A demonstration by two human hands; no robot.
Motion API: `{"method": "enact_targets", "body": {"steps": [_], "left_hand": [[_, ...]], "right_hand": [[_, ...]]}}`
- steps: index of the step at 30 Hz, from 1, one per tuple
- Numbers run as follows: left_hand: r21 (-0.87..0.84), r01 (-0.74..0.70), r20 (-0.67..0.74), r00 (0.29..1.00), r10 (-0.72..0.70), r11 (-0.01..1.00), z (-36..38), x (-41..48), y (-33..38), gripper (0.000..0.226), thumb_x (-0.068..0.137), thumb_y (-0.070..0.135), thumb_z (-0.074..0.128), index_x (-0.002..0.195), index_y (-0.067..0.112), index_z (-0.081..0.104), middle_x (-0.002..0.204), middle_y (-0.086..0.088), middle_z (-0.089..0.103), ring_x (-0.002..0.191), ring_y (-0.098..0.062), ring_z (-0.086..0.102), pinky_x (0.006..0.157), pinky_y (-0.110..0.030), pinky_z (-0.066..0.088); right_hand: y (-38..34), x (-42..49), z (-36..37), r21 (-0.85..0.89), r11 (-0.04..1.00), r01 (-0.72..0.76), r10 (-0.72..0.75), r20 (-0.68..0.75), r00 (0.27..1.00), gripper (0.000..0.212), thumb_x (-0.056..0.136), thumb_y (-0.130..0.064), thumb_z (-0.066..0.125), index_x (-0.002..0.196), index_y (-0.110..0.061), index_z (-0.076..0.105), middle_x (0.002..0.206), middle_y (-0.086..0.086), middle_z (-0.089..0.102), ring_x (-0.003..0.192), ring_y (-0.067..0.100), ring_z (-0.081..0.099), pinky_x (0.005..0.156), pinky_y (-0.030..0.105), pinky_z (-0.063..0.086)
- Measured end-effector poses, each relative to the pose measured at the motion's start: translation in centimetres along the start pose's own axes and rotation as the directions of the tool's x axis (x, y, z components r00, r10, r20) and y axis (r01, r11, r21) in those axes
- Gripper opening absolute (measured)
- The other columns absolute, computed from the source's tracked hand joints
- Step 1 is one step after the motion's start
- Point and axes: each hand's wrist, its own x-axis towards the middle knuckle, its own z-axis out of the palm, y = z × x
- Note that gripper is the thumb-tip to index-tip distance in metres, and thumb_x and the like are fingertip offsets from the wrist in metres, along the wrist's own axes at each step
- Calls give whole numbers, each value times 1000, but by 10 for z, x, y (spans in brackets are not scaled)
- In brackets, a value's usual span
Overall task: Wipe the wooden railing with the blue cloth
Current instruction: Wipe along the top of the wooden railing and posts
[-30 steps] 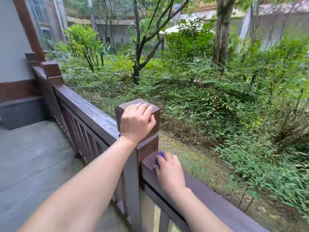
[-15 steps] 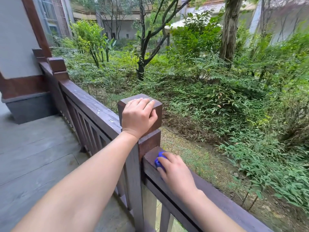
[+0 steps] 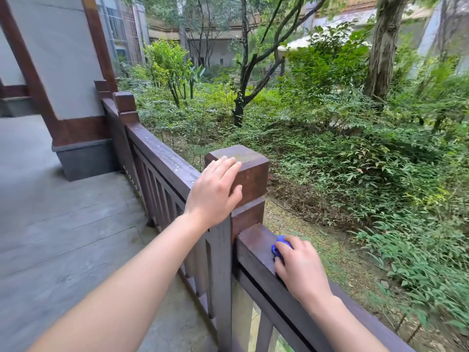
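A dark brown wooden railing (image 3: 256, 247) runs from the lower right to a pillar at the upper left, broken by a square post (image 3: 250, 174) in the middle. My right hand (image 3: 302, 270) presses a bunched blue cloth (image 3: 279, 246) onto the rail top just right of the post; only a small part of the cloth shows past my fingers. My left hand (image 3: 215, 191) lies on the near left corner of the post cap, fingers spread flat and holding nothing.
A grey plank deck (image 3: 63, 224) lies to the left of the railing. A grey and brown pillar (image 3: 68, 85) stands at the far end of the rail. Bushes, trees and a dirt strip (image 3: 330, 250) fill the ground beyond the railing.
My right hand and the cloth slid a little to the right along the rail, away from the post. My left hand loosened from a grip over the post cap to flatter fingers. The view turned left.
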Motion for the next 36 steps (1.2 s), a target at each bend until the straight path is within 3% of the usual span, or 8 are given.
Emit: {"method": "enact_targets", "body": {"steps": [6, 10, 19, 27, 36], "left_hand": [[58, 99, 19, 995, -100, 993, -19, -56, -43, 52, 92, 22, 58, 142, 7, 50, 147, -14, 52, 138, -30, 46, 122, -46, 28], [95, 103, 71, 991, -110, 990, -25, -71, -80, 54, 91, 21, 64, 141, 7, 52, 147, -16, 52, 138, -31, 46, 122, -46, 25], [30, 60, 195, 979, -64, 998, -38, -95, -159, 55, 96, 28, 56, 148, 13, 44, 157, -12, 40, 147, -27, 33, 126, -43, 15], [-9, 70, 196, 978, -67, 998, -43, -96, -220, 54, 94, 27, 60, 144, 11, 49, 153, -14, 45, 145, -28, 38, 124, -44, 20], [7, 57, 203, 978, -57, 998, 8, -53, -278, 53, 91, 25, 62, 141, 10, 52, 149, -15, 49, 142, -30, 41, 124, -44, 21]], "right_hand": [[-26, -7, -9, 113, 994, -5, 8, -20, 1000, 13, 82, -26, 59, 93, -23, 66, 102, -2, 63, 84, 28, 54, 74, 33, 45], [-63, 1, -14, 177, 984, -13, 37, -130, 991, 18, 77, -20, 68, 94, -24, 68, 104, -5, 65, 83, 28, 57, 71, 31, 47], [-159, 16, -9, 267, 962, -48, 124, -276, 953, 24, 75, -22, 71, 98, -28, 68, 106, -10, 65, 91, 17, 59, 74, 26, 46], [-228, 65, 12, 279, 959, -48, 118, -241, 963, 21, 80, -23, 67, 101, -24, 68, 110, -8, 63, 92, 19, 58, 76, 26, 43], [-239, 158, 63, 295, 955, -39, 109, -223, 969, 21, 84, -21, 65, 105, -20, 68, 112, -4, 63, 95, 22, 56, 82, 24, 39]]}}
